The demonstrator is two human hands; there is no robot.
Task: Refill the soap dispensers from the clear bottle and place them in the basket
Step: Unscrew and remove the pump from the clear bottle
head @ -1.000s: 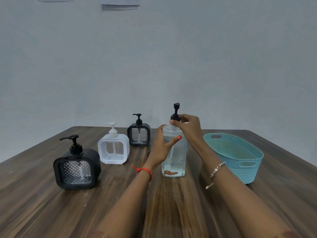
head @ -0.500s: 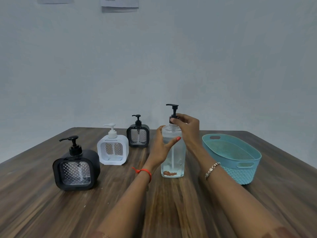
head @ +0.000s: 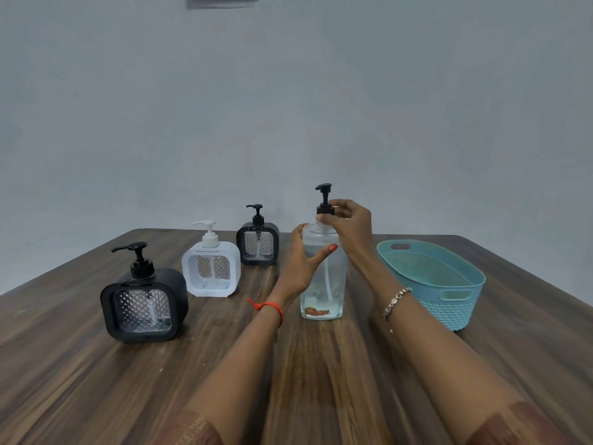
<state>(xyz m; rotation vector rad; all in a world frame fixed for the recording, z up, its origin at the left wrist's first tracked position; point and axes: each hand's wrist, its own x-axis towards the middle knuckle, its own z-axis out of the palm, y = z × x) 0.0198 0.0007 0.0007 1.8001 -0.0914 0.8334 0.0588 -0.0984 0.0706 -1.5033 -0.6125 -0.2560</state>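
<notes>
The clear bottle (head: 324, 284) stands upright in the middle of the wooden table (head: 96, 380), holding clear liquid and a black pump top (head: 324, 200). My left hand (head: 303, 261) grips the bottle's body from the left. My right hand (head: 348, 221) pinches the collar of the pump top, which sits slightly raised above the bottle's neck. Three square soap dispensers stand to the left: a large black one (head: 144, 303) nearest, a white one (head: 211, 268) behind it, and a small black one (head: 257, 247) farthest. The teal basket (head: 449, 300) sits to the right.
A plain grey wall rises behind the table's far edge. A sheet of paper (head: 222, 1) hangs at the top of the wall. Bare wood lies in front of the bottle and between the dispensers and the basket.
The pump head has turned under my right hand, its spout swinging round from pointing left, and the top now sits a little higher. My left hand keeps its grip on the bottle.
</notes>
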